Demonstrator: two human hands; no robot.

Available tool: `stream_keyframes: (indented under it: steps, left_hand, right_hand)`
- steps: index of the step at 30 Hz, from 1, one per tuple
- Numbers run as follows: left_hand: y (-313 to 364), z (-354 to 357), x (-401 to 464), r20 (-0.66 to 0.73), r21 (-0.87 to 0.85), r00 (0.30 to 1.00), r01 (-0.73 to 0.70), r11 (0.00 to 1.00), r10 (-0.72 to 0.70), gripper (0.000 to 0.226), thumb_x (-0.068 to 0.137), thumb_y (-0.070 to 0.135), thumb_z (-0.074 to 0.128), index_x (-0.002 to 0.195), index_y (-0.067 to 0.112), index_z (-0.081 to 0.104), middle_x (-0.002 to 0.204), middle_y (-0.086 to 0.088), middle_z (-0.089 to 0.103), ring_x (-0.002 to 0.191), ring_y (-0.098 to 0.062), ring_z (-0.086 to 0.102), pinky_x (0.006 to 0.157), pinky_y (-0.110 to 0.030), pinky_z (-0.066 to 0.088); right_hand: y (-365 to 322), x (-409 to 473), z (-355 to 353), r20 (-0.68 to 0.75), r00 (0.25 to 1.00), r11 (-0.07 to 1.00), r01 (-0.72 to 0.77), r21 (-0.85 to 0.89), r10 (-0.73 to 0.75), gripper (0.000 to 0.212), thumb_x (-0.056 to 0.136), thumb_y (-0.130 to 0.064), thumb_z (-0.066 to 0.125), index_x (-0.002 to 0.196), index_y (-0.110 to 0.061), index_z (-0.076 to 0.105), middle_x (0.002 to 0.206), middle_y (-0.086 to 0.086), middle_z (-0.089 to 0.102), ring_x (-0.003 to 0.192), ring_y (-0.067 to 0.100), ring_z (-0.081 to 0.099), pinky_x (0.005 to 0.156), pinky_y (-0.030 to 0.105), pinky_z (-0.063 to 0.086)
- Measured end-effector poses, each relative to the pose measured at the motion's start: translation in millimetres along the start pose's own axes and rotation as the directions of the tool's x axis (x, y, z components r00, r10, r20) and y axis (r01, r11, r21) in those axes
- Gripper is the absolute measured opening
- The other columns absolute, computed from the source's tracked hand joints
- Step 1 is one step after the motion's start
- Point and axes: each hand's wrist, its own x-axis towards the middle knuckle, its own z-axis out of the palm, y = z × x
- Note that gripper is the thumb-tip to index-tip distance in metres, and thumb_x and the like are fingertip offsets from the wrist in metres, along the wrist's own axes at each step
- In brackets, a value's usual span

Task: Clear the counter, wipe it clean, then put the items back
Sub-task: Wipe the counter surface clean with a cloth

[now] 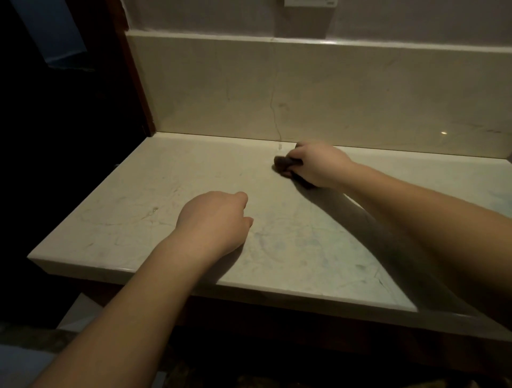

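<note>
A pale marble counter [133,199] fills the middle of the view, with nothing standing on it. My right hand [321,163] is near the back of the counter, close to the backsplash, and is closed on a small dark cloth [282,163] pressed against the surface. The cloth sticks out to the left of the fingers; most of it is hidden under the hand. My left hand [213,221] rests on the counter nearer the front edge, fingers curled in a loose fist, with nothing in it.
A tall marble backsplash [304,91] runs along the back. A dark wooden frame [138,91] borders the counter's left end, with darkness beyond. A white wall plate [310,2] sits at the top edge. The counter's front edge [166,279] overhangs a dark cabinet.
</note>
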Motion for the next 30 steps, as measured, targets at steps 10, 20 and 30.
stream_keyframes:
  steps: [10, 20, 30]
  left_hand:
    - [0.1, -8.9, 1.9, 0.064, -0.007, 0.997, 0.047, 0.999, -0.047, 0.025, 0.097, 0.042, 0.048, 0.112, 0.023, 0.053, 0.087, 0.004, 0.051, 0.083, -0.019, 0.049, 0.067, -0.031, 0.043]
    - [4.3, -12.1, 10.5, 0.056, 0.04, 0.997, 0.043, 0.998, -0.045, 0.023, 0.096, 0.041, 0.049, 0.107, 0.022, 0.055, 0.09, 0.002, 0.053, 0.082, -0.021, 0.046, 0.065, -0.03, 0.036]
    - [9.4, -16.7, 12.1, 0.065, 0.129, 0.997, 0.024, 0.991, -0.033, 0.021, 0.099, 0.039, 0.045, 0.108, 0.023, 0.055, 0.084, 0.003, 0.043, 0.081, -0.021, 0.044, 0.066, -0.03, 0.035]
  right_hand:
    - [9.0, 19.3, 4.3, -0.016, 1.0, 1.0, 0.002, 0.005, -0.002, 0.023, 0.096, -0.028, 0.046, 0.1, -0.017, 0.065, 0.1, 0.007, 0.054, 0.096, 0.031, 0.055, 0.069, 0.035, 0.042]
    - [4.1, 7.5, -1.8, -0.015, 1.0, 0.999, -0.016, -0.042, 0.015, 0.026, 0.098, -0.033, 0.042, 0.099, -0.019, 0.063, 0.091, 0.001, 0.046, 0.092, 0.029, 0.054, 0.065, 0.033, 0.038]
    - [-2.1, 74.5, 11.8, -0.072, 0.977, 0.978, -0.202, -0.055, 0.198, 0.025, 0.093, -0.028, 0.047, 0.109, -0.019, 0.065, 0.113, 0.007, 0.055, 0.109, 0.031, 0.054, 0.076, 0.033, 0.041]
